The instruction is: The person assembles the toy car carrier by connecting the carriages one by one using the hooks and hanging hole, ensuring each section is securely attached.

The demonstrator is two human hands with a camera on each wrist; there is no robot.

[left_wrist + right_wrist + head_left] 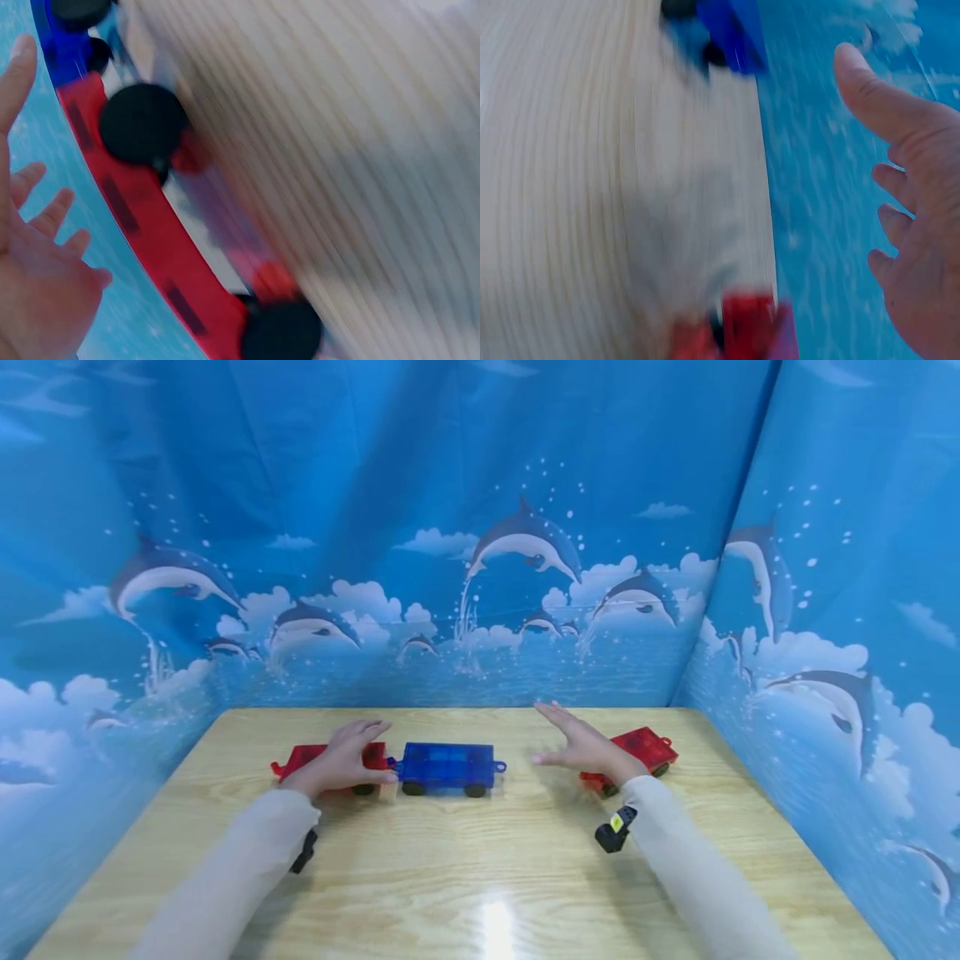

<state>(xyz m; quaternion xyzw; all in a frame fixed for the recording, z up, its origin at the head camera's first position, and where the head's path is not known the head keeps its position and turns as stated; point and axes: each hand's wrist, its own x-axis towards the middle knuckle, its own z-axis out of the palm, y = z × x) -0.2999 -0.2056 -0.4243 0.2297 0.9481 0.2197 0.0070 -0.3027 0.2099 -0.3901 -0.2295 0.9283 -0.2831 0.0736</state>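
Observation:
Over the left red toy train car (306,753) hovers my left hand (341,762), its fingers extended and spread. In the left wrist view a gap shows between that hand (45,277) and the red car (150,232) with black wheels. A blue toy train car (447,764) stands at the red car's right end, their couplings meeting. My right hand (588,747), fingers spread and holding nothing, is raised left of a second red car (645,746), whose near part the hand and wrist partly cover. This car sits at an angle.
All the cars stand on a pale wood-grain table (420,877). A blue dolphin-print curtain (360,527) rises behind the table and along its sides. Each wrist carries a small black camera (613,833).

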